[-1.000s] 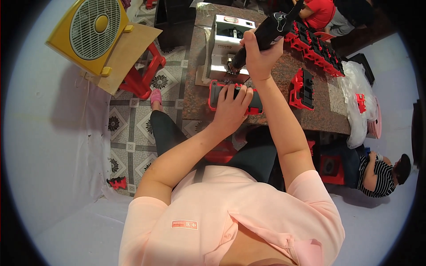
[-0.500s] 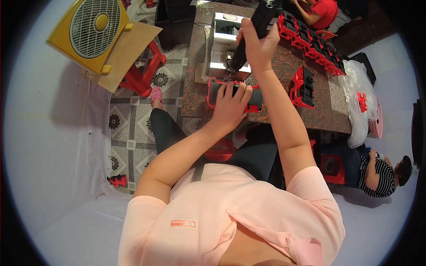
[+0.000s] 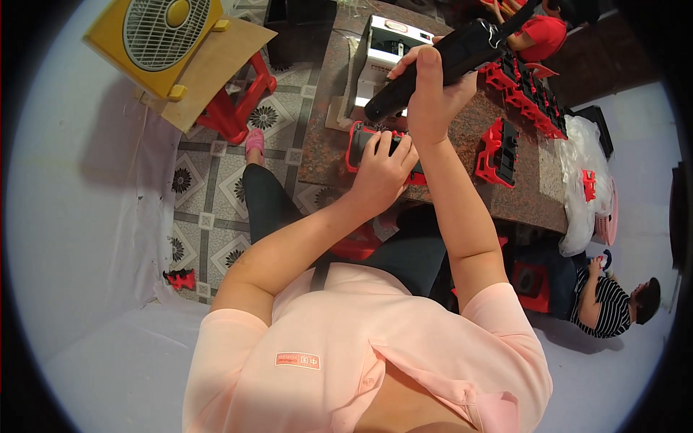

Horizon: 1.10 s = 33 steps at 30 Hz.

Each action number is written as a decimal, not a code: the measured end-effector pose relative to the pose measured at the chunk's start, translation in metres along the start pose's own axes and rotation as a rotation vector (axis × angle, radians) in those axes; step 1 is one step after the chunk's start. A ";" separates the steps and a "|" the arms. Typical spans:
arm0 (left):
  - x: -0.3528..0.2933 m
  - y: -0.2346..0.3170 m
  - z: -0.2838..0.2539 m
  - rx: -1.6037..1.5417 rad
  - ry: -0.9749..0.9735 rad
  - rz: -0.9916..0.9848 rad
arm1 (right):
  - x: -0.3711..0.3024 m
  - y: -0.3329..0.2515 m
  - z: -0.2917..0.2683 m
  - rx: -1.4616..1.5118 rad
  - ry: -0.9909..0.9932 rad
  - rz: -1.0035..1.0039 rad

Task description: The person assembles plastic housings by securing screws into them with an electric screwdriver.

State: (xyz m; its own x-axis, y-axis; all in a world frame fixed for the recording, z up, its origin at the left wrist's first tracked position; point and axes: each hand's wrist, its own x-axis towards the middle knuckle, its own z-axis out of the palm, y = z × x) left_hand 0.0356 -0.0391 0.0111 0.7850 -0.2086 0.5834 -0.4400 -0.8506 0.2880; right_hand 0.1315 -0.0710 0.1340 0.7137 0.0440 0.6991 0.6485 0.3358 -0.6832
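My right hand (image 3: 433, 105) is wrapped around a black electric screwdriver (image 3: 465, 52), raised above the table edge. The tool is tilted, its tapered end pointing down and left toward a red and black plastic part (image 3: 356, 144). A gap seems to show between the tool's end and the part; whether a bit touches it cannot be made out. My left hand (image 3: 384, 169) presses down on that part with bent fingers and hides its middle. Just behind the part stands a white boxy machine (image 3: 368, 61), partly covered by my right hand.
Another red and black part (image 3: 498, 153) stands to the right, with a row of similar ones (image 3: 530, 97) behind it on the stone table (image 3: 328, 162). Clear plastic bags (image 3: 581, 144) hang at the right edge. A yellow fan (image 3: 155, 43) stands at left. Two people sit nearby.
The screwdriver has tipped from steep to flatter, its top swinging right, and its lower end has lifted off the part. My left hand stays on the part. The whole view has shifted slightly.
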 end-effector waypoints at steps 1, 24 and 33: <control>0.000 0.000 0.000 -0.027 0.017 -0.002 | -0.001 0.001 0.000 -0.009 -0.008 -0.005; 0.000 0.000 -0.001 0.063 -0.052 -0.007 | 0.015 -0.003 -0.025 -0.078 -0.070 -0.055; 0.002 0.004 -0.005 0.089 -0.055 -0.019 | 0.007 0.036 -0.034 -0.145 0.009 -0.106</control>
State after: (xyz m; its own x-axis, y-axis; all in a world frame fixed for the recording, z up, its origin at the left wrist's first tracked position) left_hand 0.0331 -0.0400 0.0170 0.8168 -0.2161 0.5349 -0.3860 -0.8938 0.2285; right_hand 0.1690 -0.0905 0.1067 0.6413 0.0068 0.7673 0.7511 0.1991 -0.6295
